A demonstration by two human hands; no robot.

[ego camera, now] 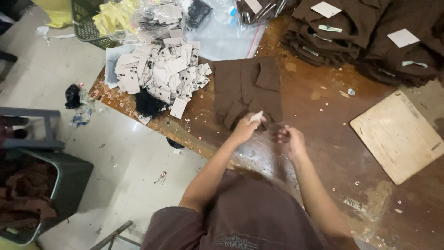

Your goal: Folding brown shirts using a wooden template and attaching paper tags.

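Left hand fingers pinch small pale card tag at 6 o'clock edge of folded brown garment, mid worn wooden surface. Right hand fingers curled, grip unclear. Risk: tag slips, strings snag in loose tag heap at 10 o'clock. Surface edge near left elbow; open room at 3 o'clock before pale board.
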